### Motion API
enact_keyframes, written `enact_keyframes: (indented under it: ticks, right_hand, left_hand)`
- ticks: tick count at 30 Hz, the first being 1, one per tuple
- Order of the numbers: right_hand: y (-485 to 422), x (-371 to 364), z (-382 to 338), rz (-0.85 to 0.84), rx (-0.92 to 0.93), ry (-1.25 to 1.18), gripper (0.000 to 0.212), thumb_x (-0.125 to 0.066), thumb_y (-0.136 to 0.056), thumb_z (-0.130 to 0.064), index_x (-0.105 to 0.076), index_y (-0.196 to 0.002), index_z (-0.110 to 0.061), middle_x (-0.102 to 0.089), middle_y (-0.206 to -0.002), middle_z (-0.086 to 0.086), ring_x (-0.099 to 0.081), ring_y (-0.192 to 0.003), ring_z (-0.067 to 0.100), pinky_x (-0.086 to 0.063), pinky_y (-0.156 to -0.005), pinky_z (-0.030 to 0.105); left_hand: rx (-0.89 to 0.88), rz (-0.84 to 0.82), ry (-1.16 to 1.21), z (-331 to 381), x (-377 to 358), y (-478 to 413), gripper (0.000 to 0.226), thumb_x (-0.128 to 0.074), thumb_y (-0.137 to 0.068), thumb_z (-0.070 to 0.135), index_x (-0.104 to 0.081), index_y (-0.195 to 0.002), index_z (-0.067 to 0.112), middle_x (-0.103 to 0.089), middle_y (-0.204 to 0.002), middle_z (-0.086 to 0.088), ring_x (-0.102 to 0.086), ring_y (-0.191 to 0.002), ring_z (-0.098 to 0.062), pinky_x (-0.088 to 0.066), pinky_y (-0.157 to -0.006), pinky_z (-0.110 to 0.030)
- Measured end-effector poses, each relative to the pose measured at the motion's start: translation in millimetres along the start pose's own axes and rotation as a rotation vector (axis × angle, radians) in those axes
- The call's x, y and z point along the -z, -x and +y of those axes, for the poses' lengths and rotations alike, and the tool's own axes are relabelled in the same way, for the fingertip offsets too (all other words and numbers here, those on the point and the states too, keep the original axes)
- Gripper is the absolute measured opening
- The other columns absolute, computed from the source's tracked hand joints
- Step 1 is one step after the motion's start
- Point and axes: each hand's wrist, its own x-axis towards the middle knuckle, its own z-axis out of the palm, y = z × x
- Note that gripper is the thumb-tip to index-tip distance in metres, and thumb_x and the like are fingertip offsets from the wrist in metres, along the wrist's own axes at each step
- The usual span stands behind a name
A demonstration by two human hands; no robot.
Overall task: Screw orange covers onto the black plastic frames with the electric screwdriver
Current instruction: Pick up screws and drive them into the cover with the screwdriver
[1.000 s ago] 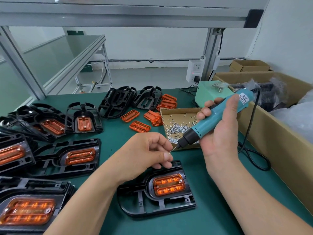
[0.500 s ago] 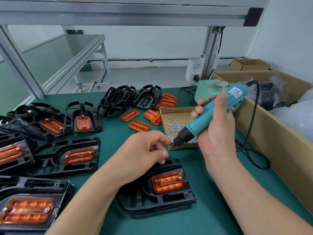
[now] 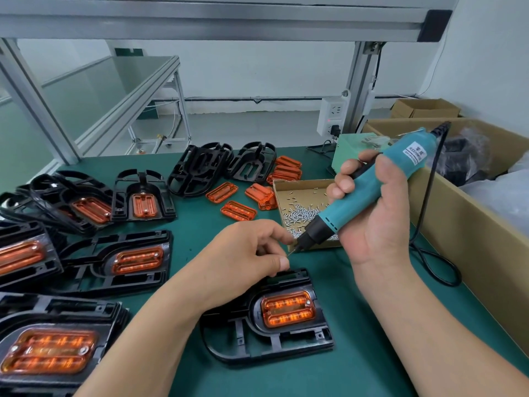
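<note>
R hand [image 3: 372,224] grips the teal screwdriver [image 3: 340,213], fingers wrapped round its body, held slanted w/ the bit [image 3: 291,252] pointing down-left. Its black cord [image 3: 429,253] loops on the tabletop [image 3: 357,353] beside a big carton [image 3: 472,239].

L hand [image 3: 246,253] has fingers curled, thumb & forefinger close together right at the bit tip; can't tell if they pinch anything, too small to see. Both hands hover above the near frame [image 3: 269,336], not touching it. That frame lies flat on the tabletop w/ 1 cover [image 3: 288,308] seated in its recess.

Just behind the bit sits a small open box [image 3: 279,196] w/ a heap of screws [image 3: 297,213]. Loose covers [image 3: 239,210] lie left of the box & stacked behind it. 2 bare frames [image 3: 200,167] rest at the back centre.

Along the left, several frames w/ covers fitted [image 3: 114,262] lie flat, some overlapping. A green unit [image 3: 352,147] stands at the back right, a wall socket [image 3: 332,116] above it on the alu post.
</note>
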Motion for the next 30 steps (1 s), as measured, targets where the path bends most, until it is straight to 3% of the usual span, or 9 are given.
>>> enact_keyframes:
  ticks: [9,19,25,27,30]
  right_hand:
    - [-3,1,3,0.069,0.021,0.053,0.009,-0.055,-0.107,-0.023,-0.057,-0.105,-0.014,-0.062,-0.09,0.006,-0.053,-0.068,0.014,-0.049,-0.066,0.027]
    - [-2,1,10,0.224,-0.001,0.103,0.019,-0.06,-0.107,-0.028,-0.051,-0.111,-0.012,-0.063,-0.089,0.005,-0.055,-0.069,0.012,-0.051,-0.067,0.026]
    - [-1,1,8,0.275,-0.039,0.059,0.022,-0.062,-0.106,-0.032,-0.054,-0.107,-0.012,-0.063,-0.089,0.005,-0.054,-0.068,0.012,-0.05,-0.066,0.026]
    - [-1,2,8,0.276,-0.047,0.053,0.022,-0.062,-0.106,-0.033,-0.055,-0.107,-0.012,-0.063,-0.089,0.005,-0.054,-0.068,0.013,-0.051,-0.066,0.026]
    - [0,1,9,0.271,-0.053,0.053,0.023,-0.062,-0.106,-0.034,-0.055,-0.107,-0.012,-0.063,-0.089,0.005,-0.055,-0.068,0.013,-0.052,-0.065,0.026]
  left_hand:
    - [-0.023,0.073,-0.035,0,-5,-1,0.032,-0.074,-0.092,0.022,-0.068,-0.112,0.047,-0.076,-0.092,0.017,-0.069,-0.085,-0.003,-0.051,-0.083,-0.026]
    - [-0.007,0.101,-0.049,2,-10,1,0.04,-0.072,-0.096,0.021,-0.066,-0.13,0.039,-0.075,-0.088,0.018,-0.07,-0.086,0.0,-0.051,-0.085,-0.024]
    - [0.005,0.056,-0.014,4,-5,3,0.032,-0.069,-0.096,0.034,-0.065,-0.126,0.044,-0.078,-0.087,0.014,-0.072,-0.092,0.0,-0.053,-0.096,-0.033]
    - [0.008,0.039,0.0,4,-1,2,0.025,-0.063,-0.1,0.036,-0.065,-0.123,0.045,-0.079,-0.087,0.014,-0.074,-0.092,0.0,-0.054,-0.093,-0.034]
    - [0.022,0.08,-0.027,3,5,2,0.024,-0.052,-0.108,0.027,-0.066,-0.12,0.043,-0.079,-0.093,0.018,-0.075,-0.084,-0.002,-0.053,-0.078,-0.031]
